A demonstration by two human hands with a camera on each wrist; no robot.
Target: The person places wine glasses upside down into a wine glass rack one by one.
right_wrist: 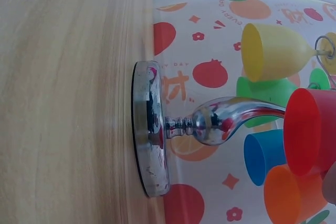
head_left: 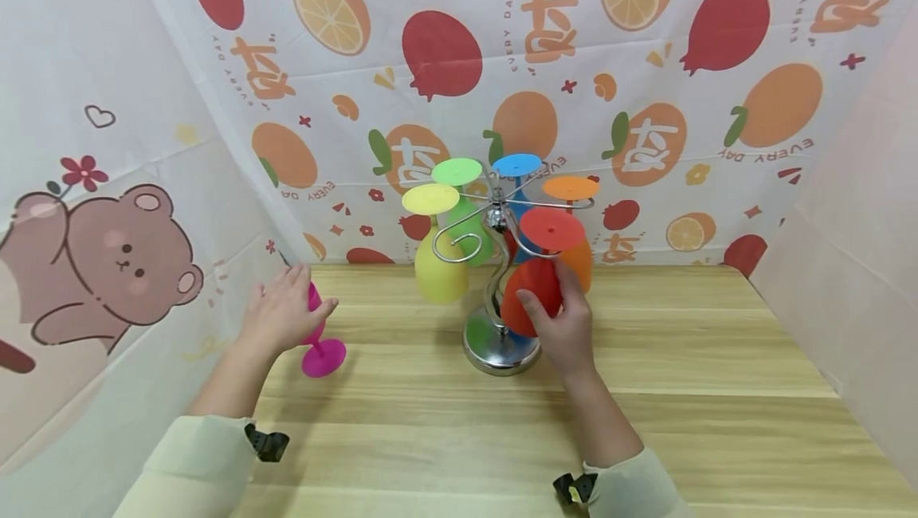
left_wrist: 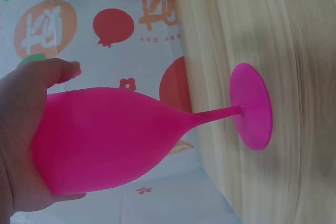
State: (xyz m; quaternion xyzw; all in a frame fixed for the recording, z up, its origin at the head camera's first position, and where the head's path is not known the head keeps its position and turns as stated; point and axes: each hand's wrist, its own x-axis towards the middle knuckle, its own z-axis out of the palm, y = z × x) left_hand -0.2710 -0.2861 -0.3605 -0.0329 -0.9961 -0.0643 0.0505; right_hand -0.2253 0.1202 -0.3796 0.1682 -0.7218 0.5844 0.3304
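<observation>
A pink goblet (head_left: pixel 313 333) stands upright on the table at the left. My left hand (head_left: pixel 282 309) rests over its rim from above; in the left wrist view the thumb sticks out apart from the pink bowl (left_wrist: pixel 110 140). Right of centre, my right hand (head_left: pixel 569 323) holds a red goblet (head_left: pixel 532 291) by its bowl, thumb on one side and fingers on the other. The red goblet is upside down and tilted, its foot at a wire arm of the chrome rack (head_left: pixel 500 355). Only a sliver of that hand shows beside the red bowl (right_wrist: pixel 310 132) in the right wrist view.
Yellow (head_left: pixel 440 267), green (head_left: pixel 469 235), blue (head_left: pixel 518 166) and orange (head_left: pixel 581 263) goblets hang upside down from the rack's curled wire arms. The rack stands on the wooden table (head_left: pixel 402 438), near the fruit-printed cloth (head_left: pixel 459 119) behind. Another cloth (head_left: pixel 86 127) borders the left.
</observation>
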